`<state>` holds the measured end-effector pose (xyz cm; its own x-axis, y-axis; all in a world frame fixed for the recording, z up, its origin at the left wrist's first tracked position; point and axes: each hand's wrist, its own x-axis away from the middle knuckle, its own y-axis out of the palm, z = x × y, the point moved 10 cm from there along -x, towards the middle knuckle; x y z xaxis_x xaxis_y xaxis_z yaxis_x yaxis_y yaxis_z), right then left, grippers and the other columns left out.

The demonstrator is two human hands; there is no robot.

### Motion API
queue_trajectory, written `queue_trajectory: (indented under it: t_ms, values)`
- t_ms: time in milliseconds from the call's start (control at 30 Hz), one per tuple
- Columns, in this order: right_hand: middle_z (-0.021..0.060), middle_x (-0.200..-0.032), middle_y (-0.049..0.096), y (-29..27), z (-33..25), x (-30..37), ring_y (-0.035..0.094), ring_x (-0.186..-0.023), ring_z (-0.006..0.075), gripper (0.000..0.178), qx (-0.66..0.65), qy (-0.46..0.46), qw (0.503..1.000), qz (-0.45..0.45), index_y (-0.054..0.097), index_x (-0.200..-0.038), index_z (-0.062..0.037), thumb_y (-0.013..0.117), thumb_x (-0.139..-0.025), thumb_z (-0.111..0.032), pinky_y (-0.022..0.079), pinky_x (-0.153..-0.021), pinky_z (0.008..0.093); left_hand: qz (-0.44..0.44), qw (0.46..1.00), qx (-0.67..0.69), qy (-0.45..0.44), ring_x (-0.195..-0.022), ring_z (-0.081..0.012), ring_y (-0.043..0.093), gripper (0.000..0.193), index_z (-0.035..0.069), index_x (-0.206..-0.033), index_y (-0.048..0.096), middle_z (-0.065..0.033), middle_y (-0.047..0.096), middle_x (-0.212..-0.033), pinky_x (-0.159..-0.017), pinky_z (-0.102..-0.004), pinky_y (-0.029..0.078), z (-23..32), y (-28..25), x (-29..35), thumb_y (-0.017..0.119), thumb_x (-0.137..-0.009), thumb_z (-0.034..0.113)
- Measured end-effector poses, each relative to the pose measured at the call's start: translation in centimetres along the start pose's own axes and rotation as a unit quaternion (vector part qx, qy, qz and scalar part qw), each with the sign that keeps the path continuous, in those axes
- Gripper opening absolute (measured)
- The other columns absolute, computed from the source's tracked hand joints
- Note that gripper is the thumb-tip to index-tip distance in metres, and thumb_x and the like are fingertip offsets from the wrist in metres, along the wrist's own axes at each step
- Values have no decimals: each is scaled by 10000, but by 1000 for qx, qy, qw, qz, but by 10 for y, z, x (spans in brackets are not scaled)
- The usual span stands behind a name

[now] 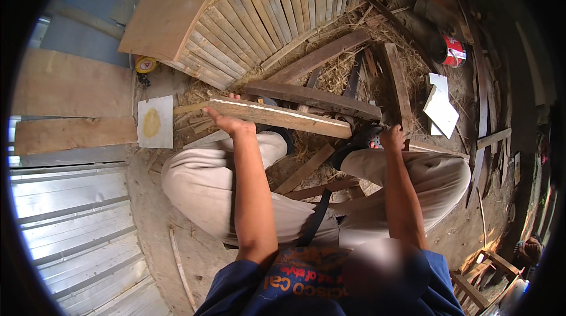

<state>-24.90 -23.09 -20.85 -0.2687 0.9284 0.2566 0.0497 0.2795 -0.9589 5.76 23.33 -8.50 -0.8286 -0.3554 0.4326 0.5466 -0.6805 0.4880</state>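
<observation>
While gripping the white-edged wooden batten [289,119] in left hand [233,120], likely steadying it, holds right hand [393,138] clenched, contents unclear.

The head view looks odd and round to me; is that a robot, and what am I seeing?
No robot here: these are a person's bare hands, seen from a wide fisheye camera on their head, which bends straight edges. The left hand holds a long brown wooden plank with a white-streaked edge. The right hand is curled beyond the plank's right end; I can't make out what it holds. On the straw-strewn earth ground lie dark brown wooden beams, flat white angular pieces and a red-and-black cylindrical can.
</observation>
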Motion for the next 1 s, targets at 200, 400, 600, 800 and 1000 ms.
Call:
queue_trajectory:
  t_ms: [200,400,600,800,1000]
  values:
    - [314,-1312,553,-71,-159,114,528,-1239,474,854,-187,-458,869,-2,466,-1398,56,695,-873,-576,437,-1002,550,-45,993,14,-112,-1131,-312,600,810,88,-1514,343,-184,573,-1273,-1021,-488,475,-82,-7,-2,238,-1005,709]
    - [291,-1267,610,-9,-188,176,603,-1184,417,878,-52,-508,833,-212,454,-1433,7,759,-818,-540,485,-967,502,-22,977,57,-204,-1286,-312,527,811,64,-1512,355,-166,525,-1352,-1123,-473,391,-124,-31,2,293,-1011,699]
    - [246,-1011,697,-51,-177,111,711,-919,320,634,-265,-406,864,-134,565,-1251,38,849,-799,-306,548,-813,418,-43,939,-236,-245,-1453,-368,322,939,59,-1565,279,-176,220,-1636,-1126,-684,246,-153,-26,-21,522,-930,706]
    - [135,-904,715,-118,-112,49,660,-789,160,529,-340,-241,909,14,616,-1182,30,835,-845,-315,530,-702,324,47,910,-344,-228,-1398,-379,411,1006,-119,-1496,271,-201,292,-1598,-1118,-479,396,-208,-17,-59,749,-872,508]
    - [125,-929,700,-130,-97,50,644,-830,163,582,-390,-259,883,34,593,-1218,58,807,-877,-362,516,-749,314,109,931,-261,-231,-1367,-373,451,838,-104,-1435,402,-233,371,-1534,-1105,-497,438,-240,-25,-65,796,-868,370]
